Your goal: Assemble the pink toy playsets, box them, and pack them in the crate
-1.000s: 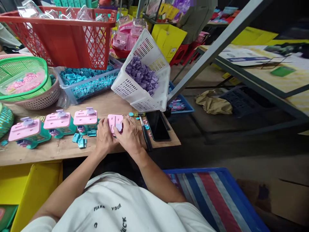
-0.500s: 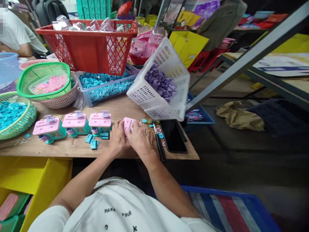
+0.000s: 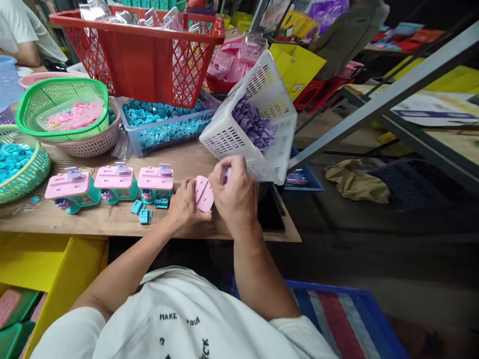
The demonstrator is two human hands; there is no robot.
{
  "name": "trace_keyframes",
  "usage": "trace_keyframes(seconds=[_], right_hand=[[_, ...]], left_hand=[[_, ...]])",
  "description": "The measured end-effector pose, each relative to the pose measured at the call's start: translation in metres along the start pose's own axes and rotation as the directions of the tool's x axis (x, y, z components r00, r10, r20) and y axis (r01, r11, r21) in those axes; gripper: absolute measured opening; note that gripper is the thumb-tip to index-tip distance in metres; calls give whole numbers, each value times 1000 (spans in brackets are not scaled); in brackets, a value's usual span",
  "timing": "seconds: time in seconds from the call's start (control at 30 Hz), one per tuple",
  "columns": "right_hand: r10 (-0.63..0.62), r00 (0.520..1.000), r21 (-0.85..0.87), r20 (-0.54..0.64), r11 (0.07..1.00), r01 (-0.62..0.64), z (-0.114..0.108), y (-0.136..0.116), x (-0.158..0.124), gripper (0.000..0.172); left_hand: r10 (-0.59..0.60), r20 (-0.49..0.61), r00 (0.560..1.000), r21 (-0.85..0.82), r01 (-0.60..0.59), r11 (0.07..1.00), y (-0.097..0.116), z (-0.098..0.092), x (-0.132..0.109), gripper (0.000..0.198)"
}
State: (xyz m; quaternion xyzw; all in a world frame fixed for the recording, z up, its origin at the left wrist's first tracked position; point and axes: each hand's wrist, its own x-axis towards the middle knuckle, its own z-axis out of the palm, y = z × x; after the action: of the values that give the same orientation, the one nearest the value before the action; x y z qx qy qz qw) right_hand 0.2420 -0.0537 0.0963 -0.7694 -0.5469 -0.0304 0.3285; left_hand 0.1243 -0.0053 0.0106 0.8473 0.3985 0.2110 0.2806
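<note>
My left hand grips the near left side of a toy box with a pink lid; its lower part is hidden. Just right of it, my right hand is raised and closed around a small purple plastic piece, mostly covered by the fingers. To the left stand three toy boxes in a row, the nearest a teal box with a pink lid and a purple part on top. Small teal plastic pieces lie in front of it.
A tilted white basket holds purple pieces behind my right hand. A red basket sits over a blue bin of teal parts. Green baskets stand left. A phone lies near the table's right edge, beside a slanting metal bar.
My right hand has come off the pink lid and moved up and to the right, with a purple piece in its fingers. My left hand stays on the toy box. The view has shifted slightly.
</note>
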Motion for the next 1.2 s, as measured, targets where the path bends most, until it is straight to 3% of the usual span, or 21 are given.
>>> trace_keyframes(seconds=[0.07, 0.13, 0.2, 0.27, 0.4, 0.6, 0.67, 0.77, 0.87, 1.0, 1.1, 1.17, 1.2], right_hand=[[-178, 983, 139, -39, 973, 182, -4, 15, 19, 22], [-342, 938, 274, 60, 909, 314, -2, 37, 35, 21], [-436, 873, 408, 221, 854, 323, 5, 61, 44, 23], [-446, 830, 504, 335, 829, 241, 15, 83, 47, 31], [-390, 833, 575, 392, 811, 110, 37, 106, 46, 41], [-279, 901, 659, 332, 752, -9, 57, 116, 41, 47], [-209, 934, 667, 291, 744, -41, 58, 116, 35, 51], [-49, 979, 725, 199, 679, -114, 56, 111, 18, 56], [102, 985, 793, 142, 584, -175, 54, 103, -2, 58], [164, 972, 809, 167, 541, -230, 56, 98, -16, 60], [170, 971, 818, 171, 525, -236, 53, 99, -17, 60], [162, 972, 807, 171, 542, -232, 49, 100, -17, 58], [159, 973, 795, 168, 561, -229, 46, 100, -18, 57]], left_hand=[[30, 28, 999, 12, -30, 999, -3, -5, 3, 100], [75, 97, 992, 53, -80, 995, -5, -14, 7, 102], [114, 210, 971, 122, -142, 982, -5, -25, 14, 100], [129, 322, 938, 205, -203, 958, -2, -34, 22, 97], [111, 418, 902, 357, -275, 893, 2, -43, 38, 95], [176, 388, 905, 395, -336, 855, 0, -36, 45, 88], [134, 307, 942, 456, -270, 848, 6, -29, 38, 83], [-5, 143, 990, 515, -70, 854, 18, -19, 19, 89], [-54, 180, 982, 447, -33, 894, 23, -20, 3, 113], [178, 215, 960, 358, -247, 901, 9, -33, 10, 119], [394, 259, 882, 251, -455, 855, -2, -35, 30, 110], [421, 304, 855, 218, -493, 842, -2, -32, 37, 101], [396, 312, 864, 238, -474, 848, 1, -29, 37, 98]])
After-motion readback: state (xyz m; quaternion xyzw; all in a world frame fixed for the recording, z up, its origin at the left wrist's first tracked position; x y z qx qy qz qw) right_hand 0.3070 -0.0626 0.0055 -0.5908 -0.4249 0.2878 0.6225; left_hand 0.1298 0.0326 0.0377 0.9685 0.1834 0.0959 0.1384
